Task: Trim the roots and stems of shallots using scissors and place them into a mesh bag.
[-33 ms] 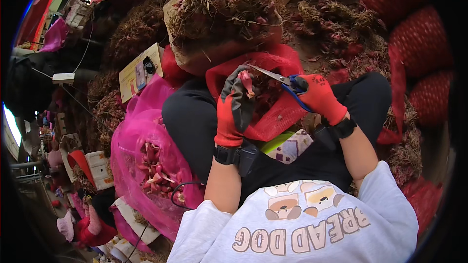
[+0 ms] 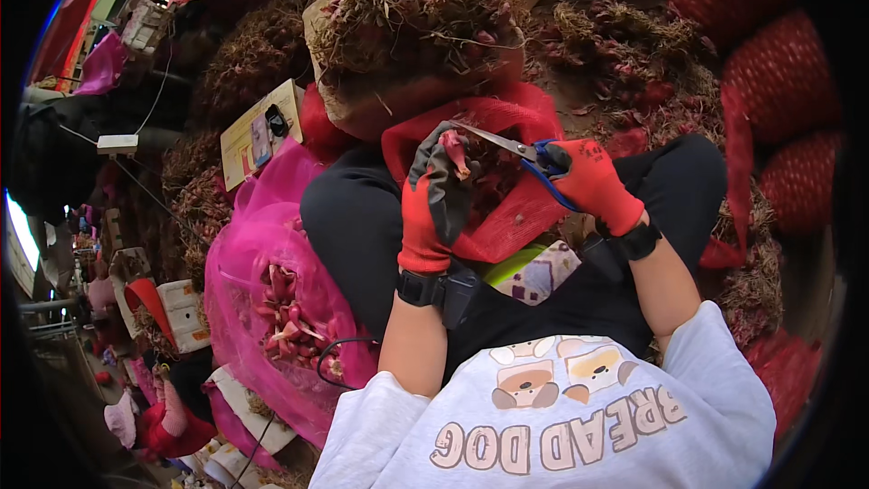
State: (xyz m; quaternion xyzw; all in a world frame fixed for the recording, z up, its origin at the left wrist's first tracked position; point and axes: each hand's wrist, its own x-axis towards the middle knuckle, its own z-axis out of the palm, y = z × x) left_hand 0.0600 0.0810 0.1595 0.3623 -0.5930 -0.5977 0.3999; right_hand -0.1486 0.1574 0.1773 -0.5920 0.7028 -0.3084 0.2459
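My left hand (image 2: 434,208) wears a red and black glove and holds a small reddish shallot (image 2: 455,152) upright at its fingertips. My right hand (image 2: 597,186), in a red glove, grips blue-handled scissors (image 2: 507,143). The blades point left and reach the top of the shallot. Both hands hover over a red mesh bag (image 2: 516,213) spread open on my lap, with my black trousers under it. A dark band sits on each wrist.
A pink mesh bag (image 2: 262,281) with several trimmed shallots lies by my left knee. A box heaped with untrimmed rooty shallots (image 2: 407,9) stands just ahead. Filled red mesh sacks (image 2: 778,81) are stacked at the right. More shallot piles and a cardboard sheet (image 2: 258,131) are at the left.
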